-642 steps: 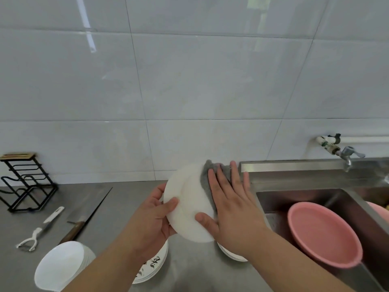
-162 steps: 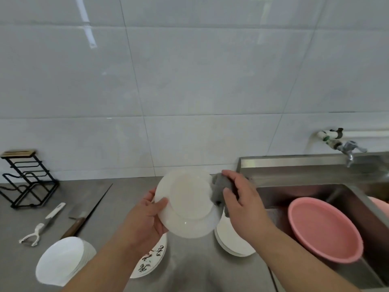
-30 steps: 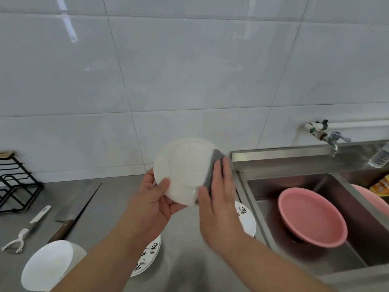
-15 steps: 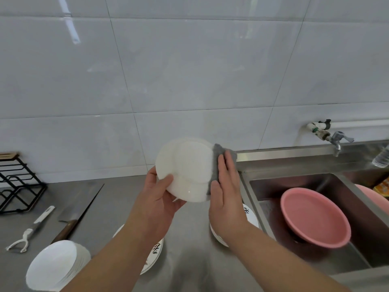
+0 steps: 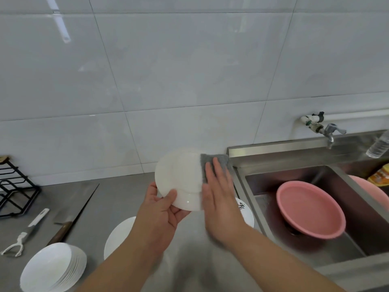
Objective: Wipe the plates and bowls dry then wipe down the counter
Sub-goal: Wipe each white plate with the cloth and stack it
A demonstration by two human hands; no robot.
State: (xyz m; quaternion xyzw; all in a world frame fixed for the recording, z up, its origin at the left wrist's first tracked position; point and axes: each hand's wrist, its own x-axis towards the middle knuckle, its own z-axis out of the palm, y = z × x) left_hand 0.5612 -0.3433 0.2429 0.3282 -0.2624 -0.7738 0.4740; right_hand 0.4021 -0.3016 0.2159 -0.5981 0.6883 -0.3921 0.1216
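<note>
My left hand grips a white bowl by its lower rim and holds it tilted above the grey counter, its underside toward me. My right hand presses a grey cloth flat against the bowl's right side with straight fingers. On the counter lie a stack of white plates at the lower left, a white plate half hidden under my left arm, and a plate with black writing behind my right hand.
A steel sink at the right holds a pink basin, with a tap above it. A cleaver, a white peeler and a black wire rack lie on the left of the counter.
My right hand has slid the cloth up the bowl's right side over the last second. The left hand has kept its grip, and the bowl has turned slightly.
</note>
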